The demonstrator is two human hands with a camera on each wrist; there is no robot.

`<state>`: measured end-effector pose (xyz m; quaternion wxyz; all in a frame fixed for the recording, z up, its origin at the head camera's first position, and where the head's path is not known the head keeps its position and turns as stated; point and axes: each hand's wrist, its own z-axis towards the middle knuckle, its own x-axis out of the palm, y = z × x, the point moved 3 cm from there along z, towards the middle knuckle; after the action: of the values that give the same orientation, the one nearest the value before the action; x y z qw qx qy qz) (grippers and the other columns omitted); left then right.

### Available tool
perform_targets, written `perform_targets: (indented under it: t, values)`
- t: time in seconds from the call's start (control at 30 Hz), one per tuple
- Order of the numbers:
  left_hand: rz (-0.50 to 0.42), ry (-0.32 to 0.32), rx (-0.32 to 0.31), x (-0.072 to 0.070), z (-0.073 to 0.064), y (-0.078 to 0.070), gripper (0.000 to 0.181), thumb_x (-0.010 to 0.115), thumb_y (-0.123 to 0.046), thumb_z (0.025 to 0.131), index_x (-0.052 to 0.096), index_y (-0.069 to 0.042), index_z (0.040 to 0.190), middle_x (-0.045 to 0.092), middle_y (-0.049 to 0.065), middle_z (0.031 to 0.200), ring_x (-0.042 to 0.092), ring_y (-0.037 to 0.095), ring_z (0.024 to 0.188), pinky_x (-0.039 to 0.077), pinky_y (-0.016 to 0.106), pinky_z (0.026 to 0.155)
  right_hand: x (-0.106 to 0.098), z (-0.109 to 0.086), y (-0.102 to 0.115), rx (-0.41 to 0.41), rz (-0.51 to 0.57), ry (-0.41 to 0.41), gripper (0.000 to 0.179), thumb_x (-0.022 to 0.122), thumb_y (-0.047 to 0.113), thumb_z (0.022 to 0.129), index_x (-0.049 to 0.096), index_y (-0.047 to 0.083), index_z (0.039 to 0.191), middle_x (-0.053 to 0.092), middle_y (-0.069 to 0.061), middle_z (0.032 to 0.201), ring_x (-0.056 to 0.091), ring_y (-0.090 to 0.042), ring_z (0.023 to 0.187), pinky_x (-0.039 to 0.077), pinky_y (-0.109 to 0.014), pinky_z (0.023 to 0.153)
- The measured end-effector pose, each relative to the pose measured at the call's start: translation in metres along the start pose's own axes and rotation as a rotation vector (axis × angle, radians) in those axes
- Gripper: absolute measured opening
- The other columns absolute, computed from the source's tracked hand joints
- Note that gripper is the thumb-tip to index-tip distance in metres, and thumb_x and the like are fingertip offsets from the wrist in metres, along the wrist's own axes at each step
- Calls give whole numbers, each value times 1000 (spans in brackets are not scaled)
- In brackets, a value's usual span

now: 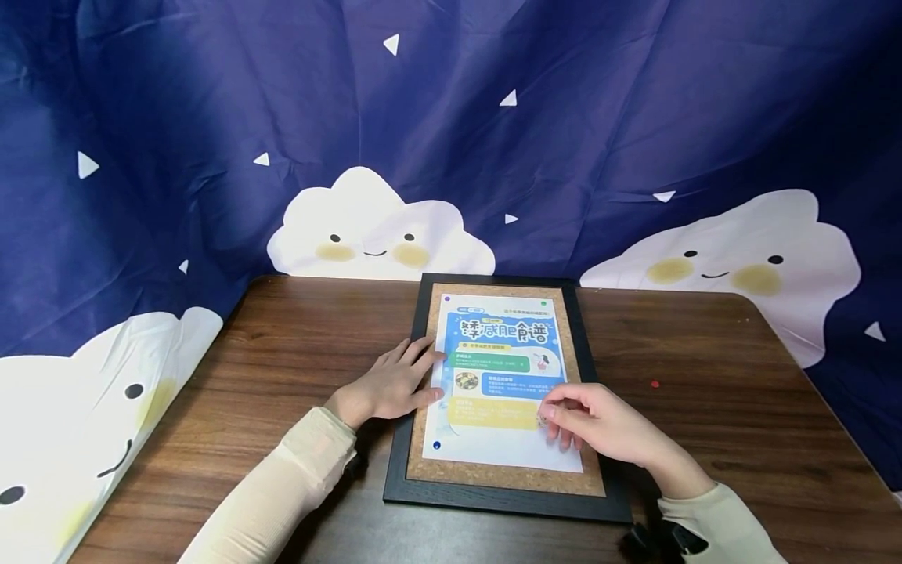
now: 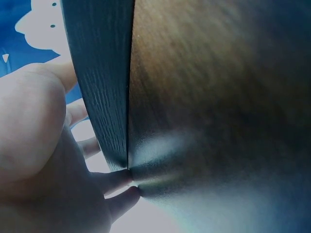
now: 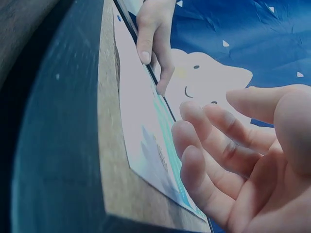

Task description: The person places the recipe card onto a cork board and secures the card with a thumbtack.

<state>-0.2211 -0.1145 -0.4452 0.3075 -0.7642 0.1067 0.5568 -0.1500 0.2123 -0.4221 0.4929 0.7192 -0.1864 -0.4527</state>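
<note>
A cork board (image 1: 493,475) in a black frame (image 1: 507,501) lies on the table. On it is a printed paper poster (image 1: 503,450) with blue, green and yellow blocks. Push pins sit at three of its corners: a purple pin (image 1: 447,298), a green pin (image 1: 543,303) and a blue pin (image 1: 437,445). My left hand (image 1: 395,381) rests across the frame's left side, fingers spread, thumb and fingertips on the poster's edge. Over the poster's lower right, my right hand (image 1: 599,419) has loosely bent fingers; the right wrist view shows its palm (image 3: 262,189) with nothing held.
A small red pin (image 1: 655,385) lies on the brown wooden table (image 1: 733,423), right of the board. Behind the table hangs a dark blue curtain (image 1: 564,141) with white clouds and triangles, close to the board's far edge.
</note>
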Motion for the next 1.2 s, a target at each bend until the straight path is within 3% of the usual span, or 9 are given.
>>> perform_targets:
  t: [0.8,1.2]
  values:
    - [-9,7,-1,0,0,0,65,51,-49,114,34,-19,169,12,15,182,15,53,165,24,70,129,-22,-22,-16,23,23,-102,25,58,17,113,70,-5,117,72,-12,89,69,-23,70,59,-31,60]
    - [-4,7,-5,0,0,0,64,51,-49,114,35,-20,168,12,15,182,15,53,165,24,70,130,-43,-32,-35,107,-47,-223,26,59,17,113,70,-6,120,74,-11,90,69,-18,69,60,-32,61]
